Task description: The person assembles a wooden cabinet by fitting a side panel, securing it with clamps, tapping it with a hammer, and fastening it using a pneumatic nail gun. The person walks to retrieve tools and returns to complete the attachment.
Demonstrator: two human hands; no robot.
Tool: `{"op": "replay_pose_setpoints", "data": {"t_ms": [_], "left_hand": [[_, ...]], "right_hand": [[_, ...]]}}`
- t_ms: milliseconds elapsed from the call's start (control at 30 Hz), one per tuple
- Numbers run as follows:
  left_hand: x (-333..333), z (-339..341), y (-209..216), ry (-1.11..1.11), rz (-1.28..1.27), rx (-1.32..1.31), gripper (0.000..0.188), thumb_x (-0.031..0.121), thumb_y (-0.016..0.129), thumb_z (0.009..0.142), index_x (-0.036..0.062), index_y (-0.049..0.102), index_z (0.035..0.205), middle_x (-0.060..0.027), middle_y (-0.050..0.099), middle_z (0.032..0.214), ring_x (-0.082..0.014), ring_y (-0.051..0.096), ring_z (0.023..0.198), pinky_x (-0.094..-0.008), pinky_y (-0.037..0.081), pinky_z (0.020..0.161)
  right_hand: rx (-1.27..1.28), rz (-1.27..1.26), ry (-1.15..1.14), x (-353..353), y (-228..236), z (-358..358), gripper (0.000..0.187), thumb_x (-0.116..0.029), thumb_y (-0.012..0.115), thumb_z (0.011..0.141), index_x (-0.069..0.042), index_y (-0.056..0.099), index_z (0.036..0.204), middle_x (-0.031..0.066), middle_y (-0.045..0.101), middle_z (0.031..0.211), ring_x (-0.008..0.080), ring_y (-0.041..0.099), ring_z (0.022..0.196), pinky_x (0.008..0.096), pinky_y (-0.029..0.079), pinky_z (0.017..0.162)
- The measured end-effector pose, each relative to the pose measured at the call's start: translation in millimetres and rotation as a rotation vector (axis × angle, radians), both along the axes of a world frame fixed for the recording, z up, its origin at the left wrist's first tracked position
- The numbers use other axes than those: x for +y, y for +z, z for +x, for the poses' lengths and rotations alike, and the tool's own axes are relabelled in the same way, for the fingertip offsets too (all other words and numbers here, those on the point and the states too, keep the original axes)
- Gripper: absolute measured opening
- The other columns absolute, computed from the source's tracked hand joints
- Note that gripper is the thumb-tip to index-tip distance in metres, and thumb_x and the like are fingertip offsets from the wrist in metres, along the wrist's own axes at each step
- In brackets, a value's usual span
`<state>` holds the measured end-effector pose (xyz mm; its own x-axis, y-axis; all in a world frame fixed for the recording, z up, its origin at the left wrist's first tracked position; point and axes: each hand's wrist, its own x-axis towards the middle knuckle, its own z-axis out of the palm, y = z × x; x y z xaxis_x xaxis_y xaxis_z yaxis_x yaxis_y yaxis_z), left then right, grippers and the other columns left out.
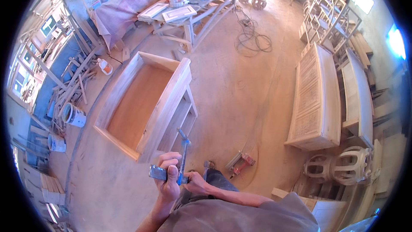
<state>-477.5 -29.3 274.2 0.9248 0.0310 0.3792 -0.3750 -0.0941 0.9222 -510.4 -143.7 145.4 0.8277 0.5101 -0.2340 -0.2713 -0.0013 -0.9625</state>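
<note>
Two-handed hold: left grip (168, 175) and right grip (198, 183) both closed around a blue metal clamp (183, 159), judged stiff, moderately heavy, hard to damage; best held mid-length.

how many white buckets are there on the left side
2. One white bucket is left of the unfinished wooden furniture piece; the other bucket is just below and left of it in the picture. More could be hidden among the clutter.

Left hand (171, 181) raised, fingers (170, 156) curled, thumb (172, 172) upright; right hand (197, 184) just beside, lower, right forearm (240, 197) angled across torso (227, 217)
</note>
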Motion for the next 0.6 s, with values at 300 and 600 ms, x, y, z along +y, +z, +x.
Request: {"op": "replay_pose_setpoints", "data": {"t_ms": [300, 600], "left_hand": [[9.9, -48.6, -28.5, 0.173, -0.299, 0.692, 0.038, 0.008, 0.056, 0.100, -0.0011, 0.051, 0.136, -0.0158, 0.063, 0.116, -0.0256, 0.061, 0.108, -0.0417, 0.049, 0.096], [64.2, -124.1, -8.9, 0.281, -0.096, 0.519, 0.045, 0.028, 0.068, 0.095, -0.0008, 0.058, 0.129, -0.0143, 0.059, 0.116, -0.0240, 0.057, 0.109, -0.0386, 0.044, 0.097]], "right_hand": [[-0.037, -0.130, 0.028, -0.9, -8.9, -16.2, 0.020, -0.003, 0.064, 0.082, -0.003, 0.071, 0.100, 0.0188, 0.063, 0.079, 0.0141, 0.061, 0.082, 0.0372, 0.050, 0.073], [-0.088, -0.048, 0.398, 50.6, -1.2, -63.3, 0.032, -0.003, 0.066, 0.085, -0.002, 0.062, 0.117, 0.0138, 0.067, 0.106, 0.0191, 0.063, 0.099, 0.0348, 0.051, 0.085]]}}
